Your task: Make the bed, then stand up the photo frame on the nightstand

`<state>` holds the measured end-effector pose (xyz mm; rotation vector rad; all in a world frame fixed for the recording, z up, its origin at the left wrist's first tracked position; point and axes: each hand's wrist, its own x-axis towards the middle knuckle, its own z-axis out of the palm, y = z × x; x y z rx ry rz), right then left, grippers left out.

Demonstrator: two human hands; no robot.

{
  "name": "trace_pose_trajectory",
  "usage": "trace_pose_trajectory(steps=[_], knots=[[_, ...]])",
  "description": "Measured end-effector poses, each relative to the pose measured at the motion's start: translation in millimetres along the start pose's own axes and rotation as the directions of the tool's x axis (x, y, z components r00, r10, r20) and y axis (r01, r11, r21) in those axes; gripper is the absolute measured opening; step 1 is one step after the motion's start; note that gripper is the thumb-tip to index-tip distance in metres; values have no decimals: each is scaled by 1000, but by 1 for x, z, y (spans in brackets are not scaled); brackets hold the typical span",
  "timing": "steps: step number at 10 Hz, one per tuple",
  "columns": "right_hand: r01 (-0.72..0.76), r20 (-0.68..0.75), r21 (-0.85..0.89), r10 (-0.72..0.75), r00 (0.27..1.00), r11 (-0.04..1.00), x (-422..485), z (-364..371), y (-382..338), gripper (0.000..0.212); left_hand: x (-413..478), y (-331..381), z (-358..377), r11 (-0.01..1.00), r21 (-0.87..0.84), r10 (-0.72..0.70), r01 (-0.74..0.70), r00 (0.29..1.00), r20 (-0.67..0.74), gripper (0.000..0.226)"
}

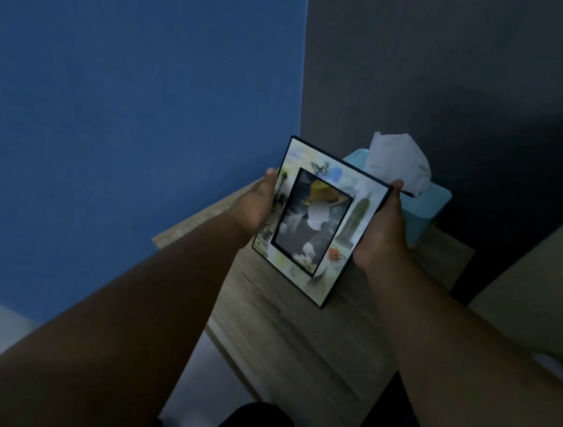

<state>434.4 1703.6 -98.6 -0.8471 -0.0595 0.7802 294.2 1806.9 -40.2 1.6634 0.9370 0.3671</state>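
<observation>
The photo frame (321, 217) is tilted back with its picture side facing up toward the camera, over the back half of the wooden nightstand (295, 345); its lowest corner is at or just above the wood, and I cannot tell whether it touches. The left hand (256, 207) grips the frame's left edge and the right hand (380, 229) its right edge, each thumb lying along the front border while the other fingers are hidden behind the frame. Just behind it, at the nightstand's back right corner, stands a teal tissue box (425, 210) with a white tissue (395, 162) sticking up, close to the right thumb. A blue wall (128, 112) meets a dark grey wall (458, 75) behind the nightstand, and a beige surface (549, 273) lies to its right
</observation>
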Motion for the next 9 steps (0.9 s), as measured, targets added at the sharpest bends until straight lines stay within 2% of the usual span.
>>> trace_pose_trajectory(steps=[2,5,7,8,9], knots=[[-35,-37,-70,33,999,997,6,1,1,75,2,-5,1,999,21,31,-31,999,-11,58],[-42,-37,-66,40,999,997,2,2,1,70,2,-13,-5,999,35,36,-35,999,-23,59],[-53,-43,-57,51,998,997,-8,5,-6,68,-4,-8,-5,1000,-4,21,-21,999,50,57],[-38,-99,-119,26,995,992,-8,15,-22,58,-10,5,-11,997,31,67,-68,997,48,54],[-96,-214,-455,-4,977,885,-2,44,-62,46,-2,22,-20,990,85,109,-110,994,13,55]])
